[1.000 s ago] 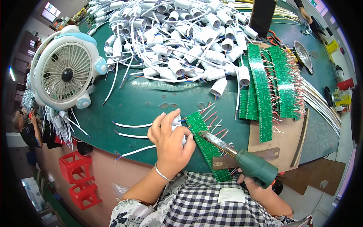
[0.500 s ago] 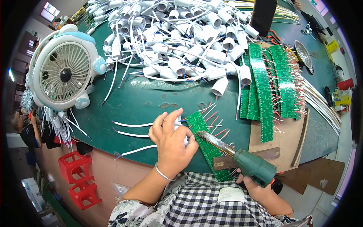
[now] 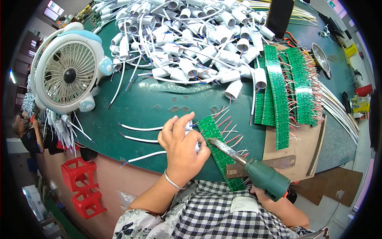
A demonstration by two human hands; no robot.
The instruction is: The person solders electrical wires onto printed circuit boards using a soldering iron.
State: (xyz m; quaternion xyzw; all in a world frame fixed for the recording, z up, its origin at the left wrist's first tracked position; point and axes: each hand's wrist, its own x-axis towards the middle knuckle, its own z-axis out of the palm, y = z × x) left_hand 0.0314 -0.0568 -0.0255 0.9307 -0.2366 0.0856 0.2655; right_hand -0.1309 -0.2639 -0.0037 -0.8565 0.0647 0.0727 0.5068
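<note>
My left hand bends over the left edge of a narrow green circuit board strip, with thumb and forefinger pinched together. Whatever is between those fingertips is too small to make out. White lamp sockets show partly under the fingers, and their white cables run out to the left. In my right hand, mostly hidden behind the tool, is a green-bodied soldering iron. Its blackened tip meets the board close to my left fingertips. Red and white wires stick out from the board's right side.
A brown bar crosses the board's lower part. More wired circuit boards lie on brown sheet at the right. Behind are heaped lamp sockets, a phone and a metal dish. A fan stands left, red stools below it.
The view has shifted very slightly. Both hands, the soldering iron and the board keep the same places relative to each other.
</note>
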